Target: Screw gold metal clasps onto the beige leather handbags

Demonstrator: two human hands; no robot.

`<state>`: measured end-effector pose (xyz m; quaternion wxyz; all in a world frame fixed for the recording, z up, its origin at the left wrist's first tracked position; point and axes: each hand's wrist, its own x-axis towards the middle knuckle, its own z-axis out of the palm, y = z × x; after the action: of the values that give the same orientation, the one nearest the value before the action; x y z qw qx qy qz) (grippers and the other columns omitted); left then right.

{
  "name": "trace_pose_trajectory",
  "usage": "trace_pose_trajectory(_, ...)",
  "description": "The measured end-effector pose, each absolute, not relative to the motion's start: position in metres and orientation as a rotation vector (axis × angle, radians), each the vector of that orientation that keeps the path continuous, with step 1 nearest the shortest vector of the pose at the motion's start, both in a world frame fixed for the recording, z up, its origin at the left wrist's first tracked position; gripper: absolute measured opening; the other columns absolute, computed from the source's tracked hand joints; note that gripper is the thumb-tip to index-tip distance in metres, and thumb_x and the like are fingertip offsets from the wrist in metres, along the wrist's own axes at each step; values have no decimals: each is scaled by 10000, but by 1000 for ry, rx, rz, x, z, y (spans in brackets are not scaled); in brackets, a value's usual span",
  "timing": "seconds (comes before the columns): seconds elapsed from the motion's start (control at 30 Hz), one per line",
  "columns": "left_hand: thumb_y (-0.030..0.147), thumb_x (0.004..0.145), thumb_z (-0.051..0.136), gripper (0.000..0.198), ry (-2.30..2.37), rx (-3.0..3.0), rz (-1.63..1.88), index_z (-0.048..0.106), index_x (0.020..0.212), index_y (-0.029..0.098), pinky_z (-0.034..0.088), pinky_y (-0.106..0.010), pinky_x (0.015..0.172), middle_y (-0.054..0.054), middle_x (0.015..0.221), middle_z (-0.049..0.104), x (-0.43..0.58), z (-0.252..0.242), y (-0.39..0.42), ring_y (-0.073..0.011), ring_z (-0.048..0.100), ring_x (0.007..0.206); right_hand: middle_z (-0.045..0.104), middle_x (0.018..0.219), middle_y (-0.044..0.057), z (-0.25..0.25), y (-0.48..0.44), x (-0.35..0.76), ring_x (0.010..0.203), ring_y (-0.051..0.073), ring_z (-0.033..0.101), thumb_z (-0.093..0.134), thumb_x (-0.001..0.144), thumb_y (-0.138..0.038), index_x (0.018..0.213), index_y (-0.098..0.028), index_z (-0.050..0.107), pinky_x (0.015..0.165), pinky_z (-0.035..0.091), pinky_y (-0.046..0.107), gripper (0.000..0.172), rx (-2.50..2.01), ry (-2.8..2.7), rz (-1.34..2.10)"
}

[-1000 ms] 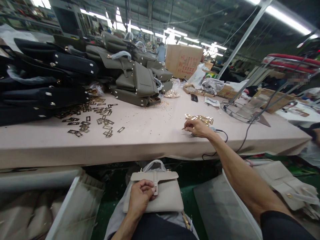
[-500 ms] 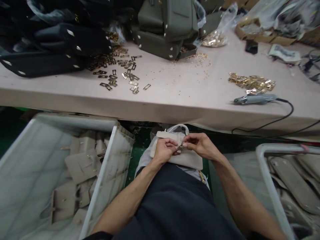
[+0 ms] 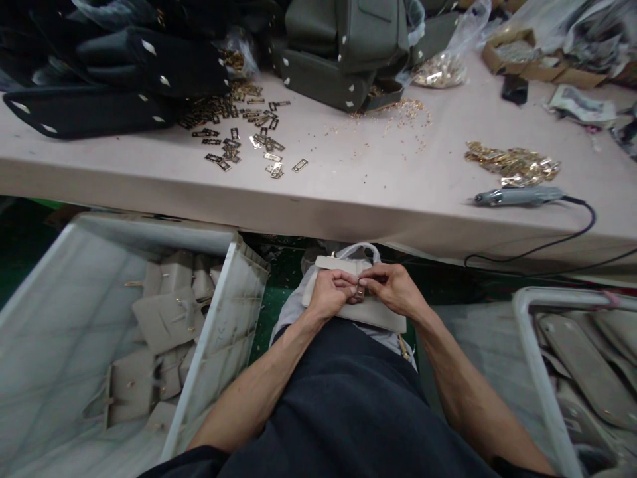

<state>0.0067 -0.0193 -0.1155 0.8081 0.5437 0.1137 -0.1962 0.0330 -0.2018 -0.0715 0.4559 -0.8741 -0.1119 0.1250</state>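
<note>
Pinching the front of the pale bag (image 3: 381, 317) with the left hand (image 3: 328, 293), thumb and fingers nearly together. Pinching a small metal piece (image 3: 361, 290) there with the right hand (image 3: 393, 287) — over by the gold pile (image 3: 515, 163) a second ago, now at the bag, on the lap. Up on the pink table (image 3: 398, 202): a gray tool (image 3: 520, 196), black bags (image 3: 114, 113), little metal frames (image 3: 273, 157). Down low, either side — a left bin (image 3: 241, 312) and a right bin (image 3: 540, 358).

Black bags (image 3: 89, 113) are lying on table (image 3: 418, 156), left; dark green bag (image 3: 318, 83) is sitting right of them. Cardboard trays (image 3: 580, 78) are sitting far right, black item (image 3: 514, 89) lying just in front.
</note>
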Motion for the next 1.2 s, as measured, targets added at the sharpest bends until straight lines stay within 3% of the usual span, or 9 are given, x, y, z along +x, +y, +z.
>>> trace_pose_trajectory(0.23,116,658,862,232,272,1174,-419,693,815,95,599,-266,557,-96,688,756,7,-114,-20,-188,729,581,761,878,49,-71,-196,29,816,222,692,689,863,-257,893,-240,821,771,508,332,136,-2207,-328,244)
trace_pose_trajectory(0.63,188,641,893,279,343,1092,-434,683,791,80,586,-265,497,-113,628,738,7,-109,-27,-209,719,525,759,884,62,-80,-194,33,827,234,687,639,837,-217,871,-237,816,765,520,340,182,-2309,-290,190)
trace_pose_trajectory(0.8,79,606,842,204,461,1142,-433,666,707,98,522,-221,422,-76,560,702,15,-107,-34,-179,673,457,728,878,60,-84,-197,33,839,215,670,598,864,-159,900,-214,794,805,513,342,208,-2254,-393,173)
trace_pose_trajectory(0.93,18,618,743,108,514,1139,-429,673,636,100,484,-204,400,-66,534,685,25,-105,-35,-153,633,416,666,998,74,-83,-201,26,925,219,637,598,856,-103,1054,-222,766,840,513,350,286,-2212,-561,147)
trace_pose_trajectory(1.2,56,697,706,35,526,1097,-431,711,665,69,524,-207,461,-102,571,705,36,-105,-35,-138,644,454,628,1034,84,-102,-205,32,945,219,617,560,923,-99,1087,-230,744,835,507,351,279,-2251,-668,-12)
